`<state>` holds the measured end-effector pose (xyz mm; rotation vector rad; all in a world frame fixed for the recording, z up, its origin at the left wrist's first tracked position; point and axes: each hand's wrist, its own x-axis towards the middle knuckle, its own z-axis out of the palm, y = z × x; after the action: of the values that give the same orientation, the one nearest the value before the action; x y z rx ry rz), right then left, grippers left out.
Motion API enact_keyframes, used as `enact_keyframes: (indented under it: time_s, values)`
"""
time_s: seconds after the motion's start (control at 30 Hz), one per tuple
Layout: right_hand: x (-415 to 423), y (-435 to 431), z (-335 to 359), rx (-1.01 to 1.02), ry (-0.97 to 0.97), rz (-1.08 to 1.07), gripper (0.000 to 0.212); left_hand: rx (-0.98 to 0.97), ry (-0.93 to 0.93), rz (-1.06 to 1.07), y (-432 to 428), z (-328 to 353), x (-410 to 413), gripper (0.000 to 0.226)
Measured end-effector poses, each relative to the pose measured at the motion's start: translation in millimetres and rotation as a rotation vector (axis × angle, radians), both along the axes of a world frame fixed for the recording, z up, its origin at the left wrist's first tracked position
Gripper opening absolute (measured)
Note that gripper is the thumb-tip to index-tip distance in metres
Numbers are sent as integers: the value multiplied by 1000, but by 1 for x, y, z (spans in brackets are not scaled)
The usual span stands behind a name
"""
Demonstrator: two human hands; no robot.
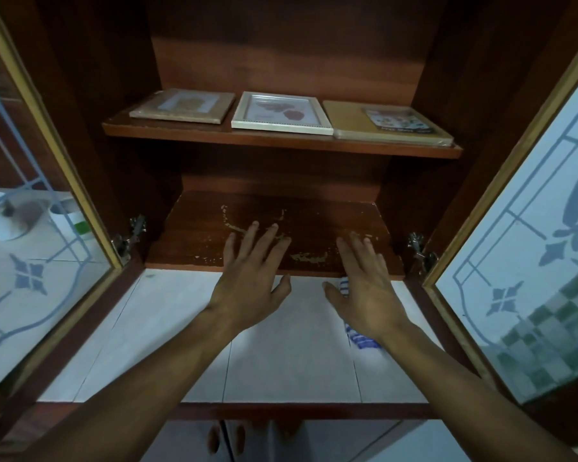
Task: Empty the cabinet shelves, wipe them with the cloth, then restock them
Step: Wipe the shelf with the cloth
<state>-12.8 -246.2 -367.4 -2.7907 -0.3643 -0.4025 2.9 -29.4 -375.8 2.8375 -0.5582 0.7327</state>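
The wooden cabinet stands open in front of me. Its upper shelf [181,135] carries three flat items: a wooden picture frame [182,106], a white picture frame [281,112] and a tan flat pack [391,123]. The lower shelf [194,235] is bare, with worn patches in its varnish. My left hand [251,278] reaches over the lower shelf's front edge with fingers spread and straight, holding nothing. My right hand [367,288] does the same on the right, fingers straight. A blue-and-white striped cloth [362,340] lies on the white counter under my right wrist, mostly hidden.
Two glass doors with frosted patterns stand swung open, the left door [40,261] and the right door [528,261]. A white tiled counter [281,345] runs below the cabinet. Through the left door's glass I see white containers [10,215].
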Motion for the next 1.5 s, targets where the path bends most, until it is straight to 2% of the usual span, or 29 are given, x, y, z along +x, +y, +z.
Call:
enact_keyframes:
  time_s: [0.23,0.5,1.03,1.5]
  values:
    - [-4,19,10,-102,31,36,83,-81,-40,-52,2,2,0,58]
    - [-18,38,27,-179,16,22,83,-65,-51,-59,10,7,-8,59]
    - [-52,65,53,-196,-18,10,80,-54,-101,-54,32,32,-37,62]
    - [-113,76,78,-220,-49,85,79,-38,-85,27,48,59,-121,62]
